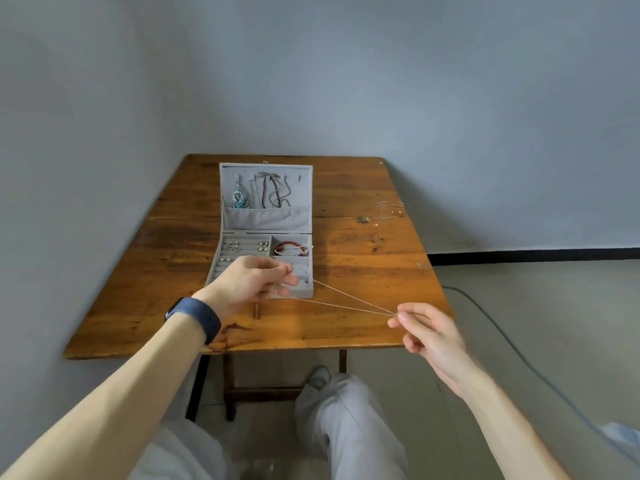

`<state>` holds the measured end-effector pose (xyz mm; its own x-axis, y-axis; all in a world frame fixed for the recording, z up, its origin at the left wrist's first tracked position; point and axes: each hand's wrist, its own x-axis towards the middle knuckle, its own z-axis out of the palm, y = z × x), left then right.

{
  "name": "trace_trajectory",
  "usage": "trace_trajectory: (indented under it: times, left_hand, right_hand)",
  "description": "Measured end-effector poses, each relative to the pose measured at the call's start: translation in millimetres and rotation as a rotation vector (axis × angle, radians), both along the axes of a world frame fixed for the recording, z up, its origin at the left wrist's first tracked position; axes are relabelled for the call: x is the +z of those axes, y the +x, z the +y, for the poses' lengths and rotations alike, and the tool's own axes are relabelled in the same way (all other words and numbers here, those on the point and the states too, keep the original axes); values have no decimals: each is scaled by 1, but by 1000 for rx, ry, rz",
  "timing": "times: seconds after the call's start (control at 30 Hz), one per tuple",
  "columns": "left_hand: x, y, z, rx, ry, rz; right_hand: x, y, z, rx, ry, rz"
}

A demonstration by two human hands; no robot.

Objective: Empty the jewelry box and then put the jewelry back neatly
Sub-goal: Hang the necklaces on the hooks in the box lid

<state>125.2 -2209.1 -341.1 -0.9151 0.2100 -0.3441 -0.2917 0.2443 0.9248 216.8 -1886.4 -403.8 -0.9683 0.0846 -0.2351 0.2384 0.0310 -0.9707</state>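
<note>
Two hands (247, 280) (427, 332), one chain (346, 306), one box (266, 220)

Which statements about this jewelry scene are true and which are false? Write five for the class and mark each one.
1. The jewelry box sits with its lid open. True.
2. A thin chain is stretched between the left hand and the right hand. True.
3. The red bead bracelet lies outside the box. False: it lies in the box's far right compartment.
4. The dark wristband is on the right wrist. False: it is on the left wrist.
5. Necklaces hang inside the lid. True.
</note>
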Motion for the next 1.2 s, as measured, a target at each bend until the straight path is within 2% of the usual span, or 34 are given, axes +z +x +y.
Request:
trace_trajectory:
  times: [0.17,0.37,0.57,0.7,0.87,1.2]
  left_hand:
    - [4,-48,60,23,-275,204]
    - [-20,-108,135,59,-393,284]
    - [-45,-175,164,212,-354,222]
    - [-68,-208,169,251,-547,268]
    - [-86,-224,173,244,-765,440]
    - [-75,-223,172,289,-751,327]
  right_hand:
    - [6,-46,38,-138,179,42]
    - [-2,-127,88,-333,288,13]
    - [-19,-201,112,-324,415,-12]
    - [-30,-246,108,-337,483,-11]
    - [-44,-284,99,-362,593,9]
    - [-58,-291,89,-430,555,67]
